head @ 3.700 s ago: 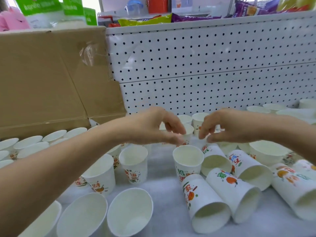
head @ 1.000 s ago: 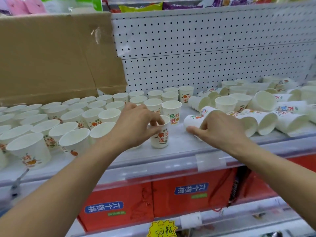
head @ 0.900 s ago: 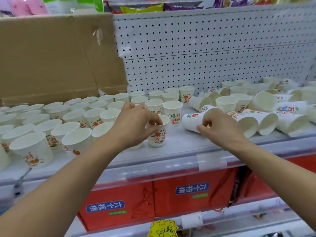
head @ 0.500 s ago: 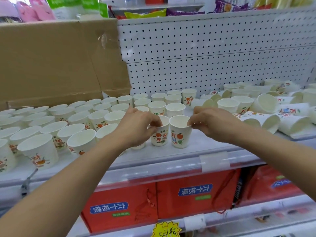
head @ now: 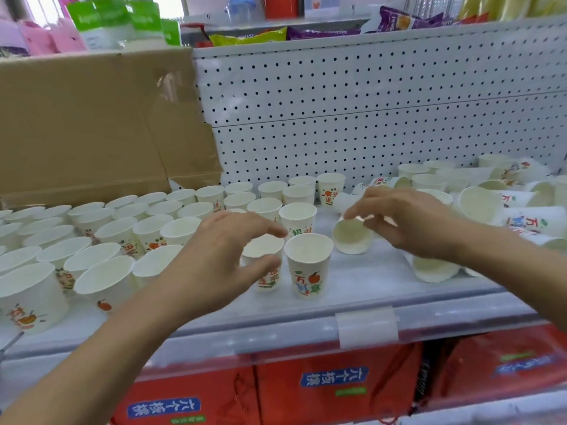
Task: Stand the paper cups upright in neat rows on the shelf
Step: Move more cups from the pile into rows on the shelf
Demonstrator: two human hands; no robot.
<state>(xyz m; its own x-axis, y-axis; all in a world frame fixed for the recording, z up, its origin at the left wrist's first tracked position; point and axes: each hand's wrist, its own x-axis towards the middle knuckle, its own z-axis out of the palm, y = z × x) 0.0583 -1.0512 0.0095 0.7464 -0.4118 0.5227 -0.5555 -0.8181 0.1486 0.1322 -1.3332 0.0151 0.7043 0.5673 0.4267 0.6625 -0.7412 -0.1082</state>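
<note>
Right hand [head: 411, 222] onto one tipped cup [head: 349, 237]

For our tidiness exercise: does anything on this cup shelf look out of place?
Yes. Right of the upright rows, many cups lie tipped over in a jumble; one tipped cup rests near the shelf front edge. The right hand holds a tilted cup, not yet stood up.

right hand [head: 408, 223] pinches tipped cup [head: 349, 239] | left hand [head: 221, 259] arched over upright cup [head: 264, 253], perhaps touching

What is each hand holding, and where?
Right hand pinches a tilted cup at its rim. Left hand arches over an upright cup; grip unclear.
</note>
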